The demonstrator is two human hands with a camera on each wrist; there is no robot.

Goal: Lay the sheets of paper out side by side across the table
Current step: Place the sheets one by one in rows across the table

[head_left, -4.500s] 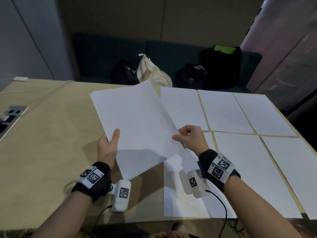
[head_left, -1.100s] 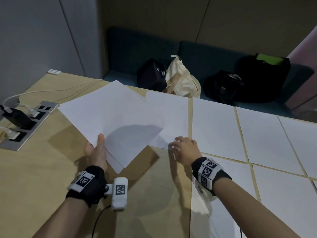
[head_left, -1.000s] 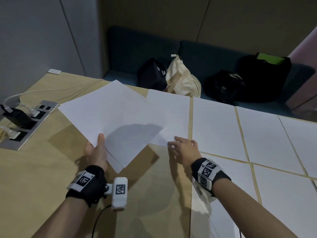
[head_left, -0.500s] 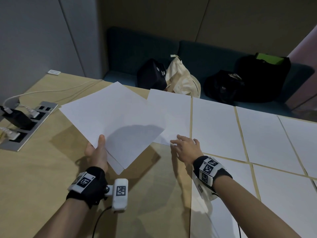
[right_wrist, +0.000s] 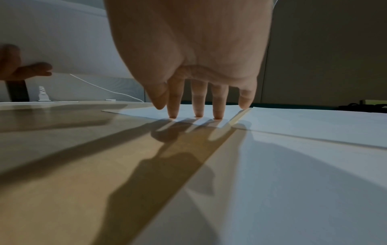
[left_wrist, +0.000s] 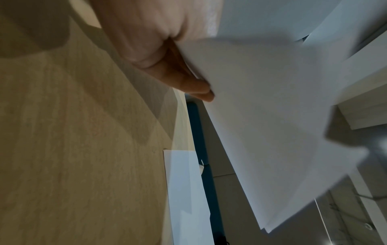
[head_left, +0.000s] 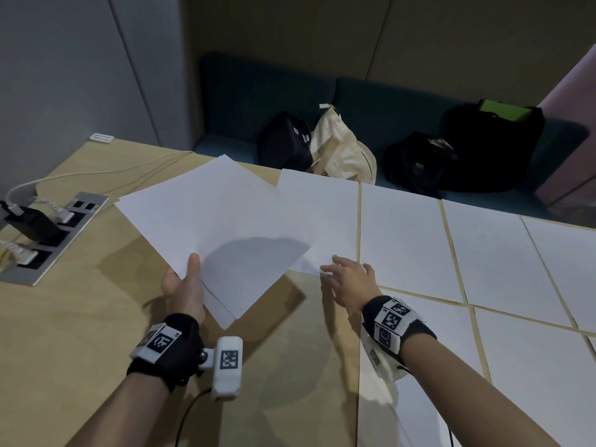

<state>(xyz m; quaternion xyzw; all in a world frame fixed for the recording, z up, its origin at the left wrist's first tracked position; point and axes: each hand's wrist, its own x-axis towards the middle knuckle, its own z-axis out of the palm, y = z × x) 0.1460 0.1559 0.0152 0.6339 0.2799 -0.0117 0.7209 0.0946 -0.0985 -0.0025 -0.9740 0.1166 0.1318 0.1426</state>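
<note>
Sheets of paper (head_left: 400, 240) are lying flat side by side on the tan wooden surface (head_left: 80, 317), thin gaps showing between them; six laid sheets are showing at least partly in the head view, four in the far row, two in the near row. The left hand (head_left: 183, 285) is holding a loose stack (head_left: 219, 233) raised over the surface's left part, thumb on top, fingers (left_wrist: 188, 82) clamped underneath; sheet count in stack can't tell, at least two edges showing. The right hand (head_left: 350, 282) is reaching with fingers (right_wrist: 198, 102) spread and straight, tips pressing the near corner of the leftmost far sheet (head_left: 322, 214). A power outlet panel (head_left: 48, 240) with plugs is sitting at left. Grey wall panels, a teal bench (head_left: 354, 101) behind, carrying four bags: three black, one cream.
</note>
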